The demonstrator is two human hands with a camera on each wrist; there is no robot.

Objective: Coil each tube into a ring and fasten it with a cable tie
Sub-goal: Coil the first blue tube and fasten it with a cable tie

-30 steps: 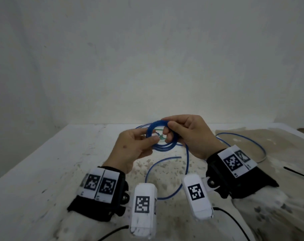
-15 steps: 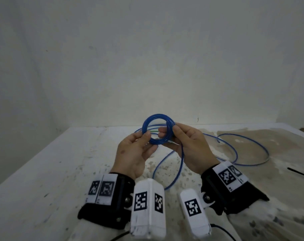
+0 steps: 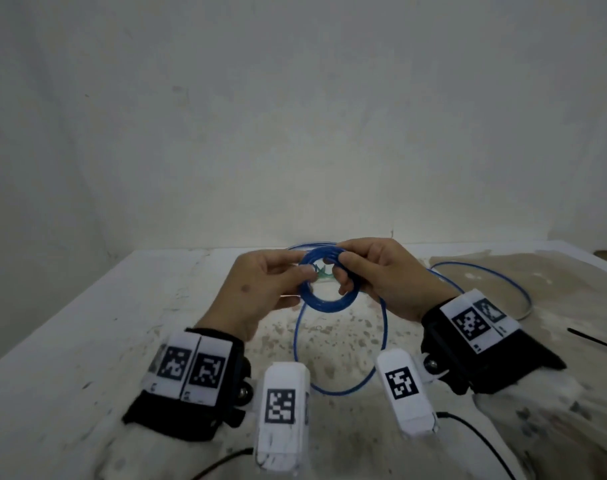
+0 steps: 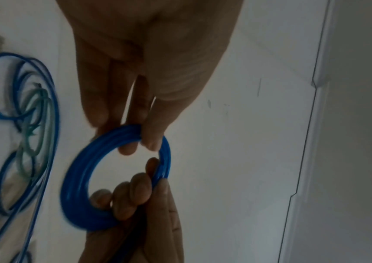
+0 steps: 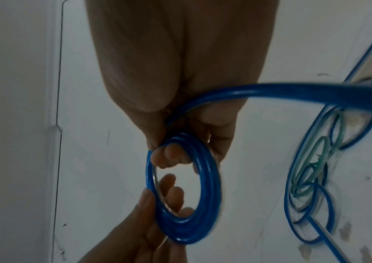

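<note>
A small coil of blue tube with several turns is held in the air between both hands, above the table. My left hand pinches its left rim with thumb and fingers. My right hand grips the upper right rim, fingers hooked through the ring. The uncoiled length of the tube hangs from the right hand in a wide loop toward me, then runs off to the right. A thin black cable tie lies on the table at the far right.
A white, stained table stands against a pale wall. Behind the coil lie more loose loops of blue tube and a green tube. Brown paper covers the table's right side. Black cords trail from the wrist cameras.
The coil has dropped a little and tilted flatter. The loose tube has swung down into a wider loop toward me as both hands turned the ring.
</note>
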